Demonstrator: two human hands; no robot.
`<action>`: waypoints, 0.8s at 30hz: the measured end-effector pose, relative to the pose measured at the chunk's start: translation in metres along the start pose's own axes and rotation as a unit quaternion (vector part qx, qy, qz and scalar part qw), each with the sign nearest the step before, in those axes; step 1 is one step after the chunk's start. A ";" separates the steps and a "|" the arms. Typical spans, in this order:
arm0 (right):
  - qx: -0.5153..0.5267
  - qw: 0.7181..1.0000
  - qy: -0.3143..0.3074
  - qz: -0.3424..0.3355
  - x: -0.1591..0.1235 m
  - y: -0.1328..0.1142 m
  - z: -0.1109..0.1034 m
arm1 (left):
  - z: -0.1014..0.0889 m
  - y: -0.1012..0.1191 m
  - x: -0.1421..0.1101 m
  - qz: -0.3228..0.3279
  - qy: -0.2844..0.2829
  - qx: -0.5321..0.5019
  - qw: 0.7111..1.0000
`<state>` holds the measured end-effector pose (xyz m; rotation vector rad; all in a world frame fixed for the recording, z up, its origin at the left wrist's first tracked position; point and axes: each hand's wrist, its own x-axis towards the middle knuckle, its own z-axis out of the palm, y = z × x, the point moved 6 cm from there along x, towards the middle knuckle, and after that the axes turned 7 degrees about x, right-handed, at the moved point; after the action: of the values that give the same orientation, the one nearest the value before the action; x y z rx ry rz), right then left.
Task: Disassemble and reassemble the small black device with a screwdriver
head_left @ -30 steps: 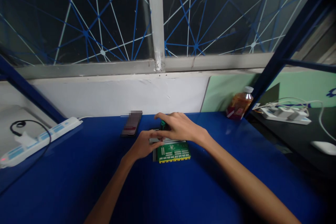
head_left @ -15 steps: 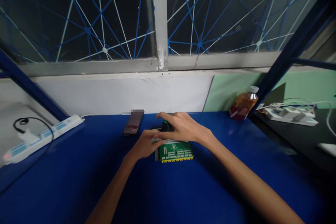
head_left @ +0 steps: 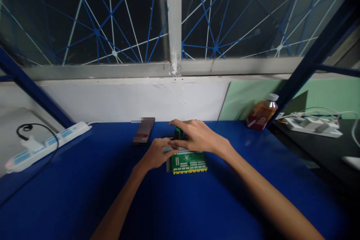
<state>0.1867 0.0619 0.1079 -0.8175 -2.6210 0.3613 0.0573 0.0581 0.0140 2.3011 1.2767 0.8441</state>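
Note:
A green circuit board [head_left: 189, 161] with a yellow front edge lies in the middle of the blue table. A grey bar [head_left: 188, 151] runs along its far side. My left hand [head_left: 157, 152] is closed at the bar's left end, thumb and fingers pinched; what is between them is hidden. My right hand [head_left: 198, 135] arches over the far side of the board, its fingers curled round a small black-and-green part [head_left: 178, 132]. The palm hides most of that part, so its kind does not show. The thumb of my right hand comes close to my left fingertips.
A dark phone-like slab [head_left: 143, 131] lies behind my left hand. On the left edge is a white power strip [head_left: 47, 146] with a black cable. A bottle of reddish drink [head_left: 262, 112] stands back right, near another power strip [head_left: 312, 126] on a black surface.
The view has shifted slightly. My right hand has moved a little, and more of the black-and-green part shows beneath it. My left hand and the board stay about where they were.

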 end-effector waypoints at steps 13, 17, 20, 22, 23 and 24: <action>-0.020 1.000 0.013 0.015 0.000 0.005 0.004 | 0.002 -0.002 0.002 -0.021 0.002 -0.011 1.000; -0.025 0.999 0.014 0.029 0.000 0.007 0.005 | 0.003 -0.004 0.002 -0.029 0.007 -0.022 0.999; -0.024 0.999 0.012 0.023 -0.001 0.006 0.004 | 0.002 0.002 0.003 -0.022 0.002 -0.023 1.000; -0.023 1.000 0.013 0.015 -0.001 0.004 0.002 | 0.002 0.005 0.003 -0.019 -0.009 -0.025 0.999; -0.022 1.000 0.012 0.012 -0.002 0.003 0.001 | 0.002 0.006 0.003 -0.019 -0.014 -0.026 0.999; -0.021 1.000 0.010 0.010 -0.002 0.002 0.001 | 0.003 0.006 0.004 -0.020 -0.015 -0.027 0.999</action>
<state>0.1885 0.0621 0.1057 -0.8565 -2.6112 0.3032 0.0642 0.0580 0.0166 2.2309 1.2673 0.8180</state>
